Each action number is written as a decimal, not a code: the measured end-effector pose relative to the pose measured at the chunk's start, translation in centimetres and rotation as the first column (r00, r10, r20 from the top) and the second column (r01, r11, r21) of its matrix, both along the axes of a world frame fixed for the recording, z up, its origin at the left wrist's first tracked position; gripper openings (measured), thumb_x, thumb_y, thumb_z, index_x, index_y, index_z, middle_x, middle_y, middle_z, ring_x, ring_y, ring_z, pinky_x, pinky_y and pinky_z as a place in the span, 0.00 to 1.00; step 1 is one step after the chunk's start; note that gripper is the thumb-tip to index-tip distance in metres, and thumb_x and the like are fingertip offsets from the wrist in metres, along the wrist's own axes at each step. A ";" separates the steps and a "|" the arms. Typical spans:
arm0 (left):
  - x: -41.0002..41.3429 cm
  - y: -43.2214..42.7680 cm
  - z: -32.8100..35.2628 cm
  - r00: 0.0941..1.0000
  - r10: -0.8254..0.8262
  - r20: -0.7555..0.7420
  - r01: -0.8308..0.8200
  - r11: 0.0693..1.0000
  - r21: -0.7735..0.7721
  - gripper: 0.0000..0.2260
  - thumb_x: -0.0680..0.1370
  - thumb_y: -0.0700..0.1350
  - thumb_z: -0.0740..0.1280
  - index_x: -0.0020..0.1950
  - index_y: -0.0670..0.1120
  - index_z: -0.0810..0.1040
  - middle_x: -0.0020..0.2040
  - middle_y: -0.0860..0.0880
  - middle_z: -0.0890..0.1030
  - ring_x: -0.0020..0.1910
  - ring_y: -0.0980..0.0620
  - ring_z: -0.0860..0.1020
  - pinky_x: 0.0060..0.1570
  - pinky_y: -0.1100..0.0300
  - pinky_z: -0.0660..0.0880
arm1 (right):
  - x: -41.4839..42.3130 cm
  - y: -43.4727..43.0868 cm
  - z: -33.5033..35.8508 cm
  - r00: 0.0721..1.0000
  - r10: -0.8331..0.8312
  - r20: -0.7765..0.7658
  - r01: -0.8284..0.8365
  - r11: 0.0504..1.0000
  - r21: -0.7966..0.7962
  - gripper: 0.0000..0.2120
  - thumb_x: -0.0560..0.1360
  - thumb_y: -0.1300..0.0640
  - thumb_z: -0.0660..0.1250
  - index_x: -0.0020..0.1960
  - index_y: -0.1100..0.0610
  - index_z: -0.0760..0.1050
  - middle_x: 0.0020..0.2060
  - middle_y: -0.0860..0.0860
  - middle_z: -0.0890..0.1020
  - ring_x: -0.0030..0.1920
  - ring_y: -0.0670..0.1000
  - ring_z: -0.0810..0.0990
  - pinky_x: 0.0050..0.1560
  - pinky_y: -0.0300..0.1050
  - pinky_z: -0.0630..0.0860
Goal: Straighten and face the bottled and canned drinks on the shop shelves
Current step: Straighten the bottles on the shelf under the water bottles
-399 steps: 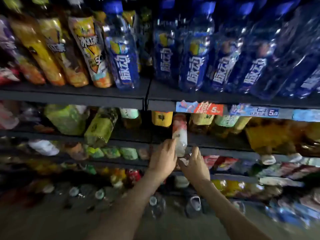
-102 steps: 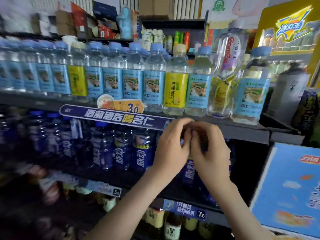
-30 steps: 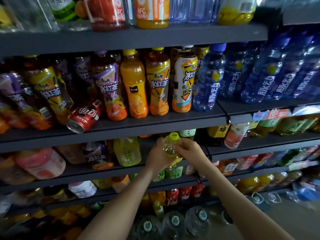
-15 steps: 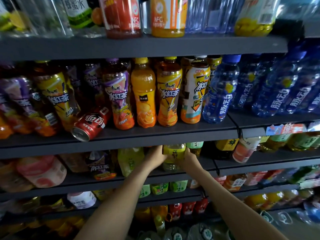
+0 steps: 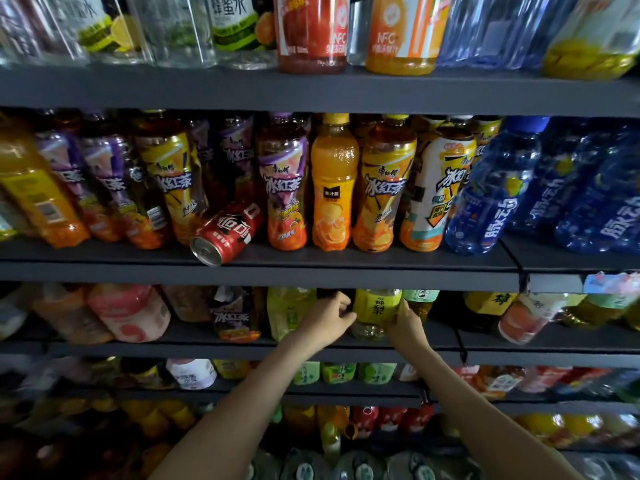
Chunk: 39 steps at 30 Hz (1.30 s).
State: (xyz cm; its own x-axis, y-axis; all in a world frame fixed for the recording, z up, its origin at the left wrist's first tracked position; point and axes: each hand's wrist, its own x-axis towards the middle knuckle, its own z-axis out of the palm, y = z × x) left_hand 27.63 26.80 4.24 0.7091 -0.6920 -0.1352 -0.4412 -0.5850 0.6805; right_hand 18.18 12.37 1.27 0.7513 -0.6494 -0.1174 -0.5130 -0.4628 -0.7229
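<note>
- A second ago the bottle [image 5: 375, 313] was held out in front of the shelf [image 5: 242, 351] with its cap showing. It now stands near that shelf's front edge, its top hidden under the shelf above [image 5: 346, 268].
- The left hand [image 5: 325, 320] and the right hand [image 5: 405, 323] clasp its two sides, fingers curled on it.
- Its yellow label faces out, so this bottle looks nearly done.
- A can [image 5: 227, 233] still lies on its side on the shelf above, likely next.

Head view, close, facing drink shelves [image 5: 311, 268] straight-on.
</note>
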 end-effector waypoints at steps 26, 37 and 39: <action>8.2 18.4 12.8 0.865 0.159 0.476 -0.052 0.972 -0.230 0.22 0.79 0.49 0.62 0.70 0.42 0.67 0.64 0.40 0.72 0.62 0.39 0.70 0.59 0.50 0.69 | 11.5 22.4 15.6 0.934 -0.201 0.295 0.134 0.964 0.231 0.21 0.74 0.40 0.64 0.58 0.56 0.74 0.48 0.54 0.81 0.46 0.54 0.80 0.45 0.48 0.77; 9.4 18.3 13.4 0.976 0.216 0.021 -0.182 0.868 -0.461 0.09 0.78 0.49 0.65 0.50 0.45 0.71 0.51 0.46 0.75 0.45 0.51 0.74 0.36 0.66 0.63 | 13.7 22.7 17.3 0.964 -0.220 0.148 0.126 0.872 0.473 0.29 0.69 0.38 0.70 0.57 0.62 0.77 0.48 0.58 0.83 0.47 0.56 0.83 0.46 0.49 0.82; 10.1 18.7 13.2 0.962 0.206 -0.181 -0.266 0.857 -0.441 0.13 0.76 0.54 0.67 0.51 0.46 0.72 0.47 0.50 0.77 0.46 0.52 0.75 0.41 0.63 0.68 | 12.9 22.8 17.2 0.968 -0.183 0.174 0.086 0.888 0.453 0.23 0.70 0.42 0.70 0.52 0.61 0.79 0.45 0.58 0.84 0.46 0.56 0.84 0.50 0.52 0.81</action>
